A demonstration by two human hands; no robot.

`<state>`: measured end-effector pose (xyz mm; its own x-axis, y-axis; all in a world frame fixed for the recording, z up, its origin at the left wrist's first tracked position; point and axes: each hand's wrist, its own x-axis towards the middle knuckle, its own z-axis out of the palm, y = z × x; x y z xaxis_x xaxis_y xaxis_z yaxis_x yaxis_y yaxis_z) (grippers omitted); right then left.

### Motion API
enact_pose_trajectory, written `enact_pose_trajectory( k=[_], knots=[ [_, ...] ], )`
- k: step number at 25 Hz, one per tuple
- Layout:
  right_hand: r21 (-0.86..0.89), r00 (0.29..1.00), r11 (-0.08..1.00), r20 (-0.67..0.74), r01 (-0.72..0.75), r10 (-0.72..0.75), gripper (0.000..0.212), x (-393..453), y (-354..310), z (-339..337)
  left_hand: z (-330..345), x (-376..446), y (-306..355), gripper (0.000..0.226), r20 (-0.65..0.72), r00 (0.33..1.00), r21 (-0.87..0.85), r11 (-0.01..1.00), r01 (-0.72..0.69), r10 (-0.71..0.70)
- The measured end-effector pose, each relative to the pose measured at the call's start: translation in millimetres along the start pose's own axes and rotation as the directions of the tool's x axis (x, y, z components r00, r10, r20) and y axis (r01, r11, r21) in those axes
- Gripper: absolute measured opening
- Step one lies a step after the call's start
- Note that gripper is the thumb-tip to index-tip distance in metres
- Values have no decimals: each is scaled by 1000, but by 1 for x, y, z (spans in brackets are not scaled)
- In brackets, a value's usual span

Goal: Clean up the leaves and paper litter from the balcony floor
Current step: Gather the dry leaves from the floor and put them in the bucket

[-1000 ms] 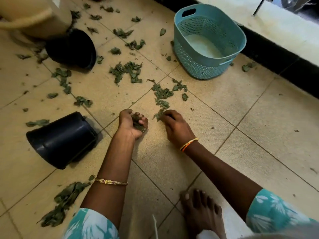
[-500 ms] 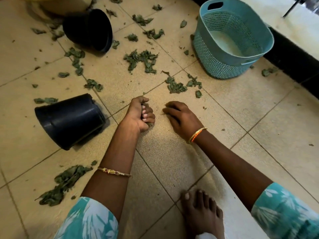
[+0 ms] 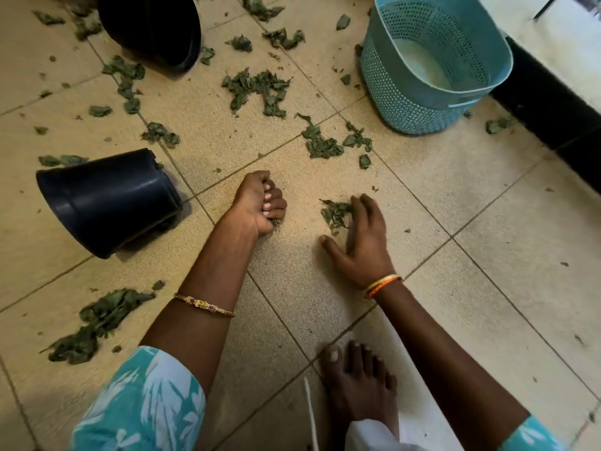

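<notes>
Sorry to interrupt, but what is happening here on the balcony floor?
A person is gathering scattered leaves by hand. The left hand grips a fistful of leaves, while the right hand rakes a small leaf pile across the tiles. Many leaves remain, around two tipped black pots. The teal basket stands upright nearby.

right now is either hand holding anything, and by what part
The left hand is a closed fist around a wad of leaves; only a few tips poke out below the fingers. The right hand holds nothing, its straight fingers raking a small leaf pile.
</notes>
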<state>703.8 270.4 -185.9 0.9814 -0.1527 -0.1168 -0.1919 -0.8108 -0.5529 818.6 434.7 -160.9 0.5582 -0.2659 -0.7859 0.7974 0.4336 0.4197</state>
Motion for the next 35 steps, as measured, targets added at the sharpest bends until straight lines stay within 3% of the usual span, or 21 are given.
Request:
enact_pose_trajectory(
  k=[5, 7, 11, 12, 14, 16, 17, 19, 22, 24, 26, 28, 31, 33, 35],
  knots=[
    [-168, 942, 928, 7, 333, -337, 52, 9, -11, 25, 2, -6, -6, 47, -63, 998, 54, 998, 12, -8],
    [-92, 917, 915, -37, 392, -397, 36, -7, -2, 24, 4, -7, -9, 44, -74, 997, 75, 997, 28, -22],
    [-189, 822, 826, -123, 531, -556, 21, -5, 10, 3, 3, -6, -12, 37, -62, 997, 133, 990, 55, -47],
    [-147, 844, 853, -135, 501, -520, 18, 0, 7, -2, 3, -7, -12, 35, -56, 997, 163, 985, 53, -45],
    [103, 949, 950, -141, 296, -281, 22, 11, -6, -19, 6, -10, -13, 33, -40, 999, 224, 974, 45, -37],
    [383, 996, 920, 0, 84, -91, 23, 26, -19, -40, 12, -14, -16, 35, 7, 998, 262, 963, 62, -66],
    [456, 993, 889, 73, 50, -93, 23, 34, -26, -49, 15, -15, -18, 37, 41, 995, 271, 960, 76, -91],
    [396, 978, 913, 127, 101, -164, 21, 46, -39, -57, 22, -15, -22, 39, 117, 983, 287, 953, 101, -139],
    [-15, 921, 930, 147, 367, -361, 18, 46, -54, -42, 31, -12, -25, 38, 98, 985, 300, 948, 108, -143],
    [-152, 901, 893, 174, 423, -397, 20, 39, -59, -26, 37, -11, -25, 38, 47, 995, 311, 948, 71, -91],
    [-110, 922, 917, 91, 384, -375, 32, 33, -64, -19, 41, -8, -25, 39, 20, 999, 288, 957, 42, -50],
    [39, 933, 933, -62, 358, -355, 33, 30, -67, -22, 45, -1, -24, 36, 18, 999, 304, 952, 26, -33],
    [343, 946, 916, -309, 209, -100, 15, 55, -52, -42, 46, 9, -18, 36, -22, 998, 332, 941, 56, -52],
    [308, 954, 948, -301, 81, 16, 17, 93, -30, -56, 45, 13, -13, 38, -32, 998, 297, 953, 57, -49],
    [68, 994, 998, -107, 5, 3, 37, 134, -5, -61, 44, 13, -9, 39, -22, 999, 292, 955, 41, -36]
  ],
)
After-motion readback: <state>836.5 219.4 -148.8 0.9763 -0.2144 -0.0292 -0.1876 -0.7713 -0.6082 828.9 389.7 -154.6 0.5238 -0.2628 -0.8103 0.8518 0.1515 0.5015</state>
